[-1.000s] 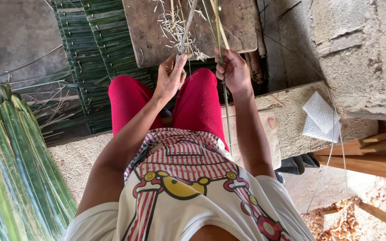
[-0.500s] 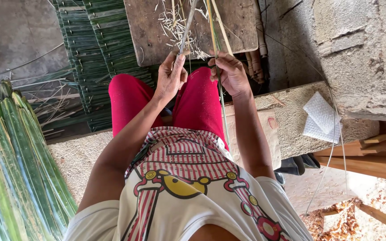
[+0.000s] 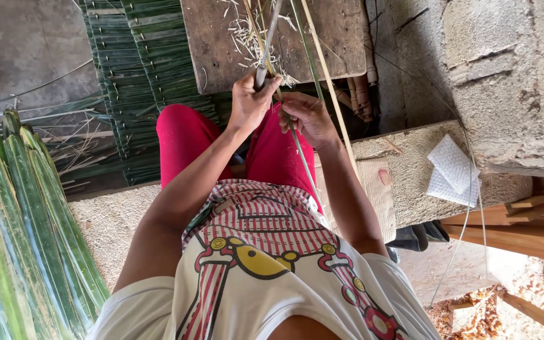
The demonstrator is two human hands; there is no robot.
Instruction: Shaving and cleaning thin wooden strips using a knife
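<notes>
Green leaf strip (image 3: 297,141) now runs between both hands over the red lap; the left hand (image 3: 250,104) has risen, fingers clamped on a grey blade-like tool (image 3: 267,44), probably a knife. Right hand (image 3: 306,116) pinches the strip. White padded packet (image 3: 451,170) lies on the concrete ledge (image 3: 404,189).

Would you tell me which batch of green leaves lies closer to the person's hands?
The stacked dark green leaf strips beyond the red-clad knees, beside the wooden board, lie closer to the hands than the upright, lighter bundle at the picture's left edge.
</notes>
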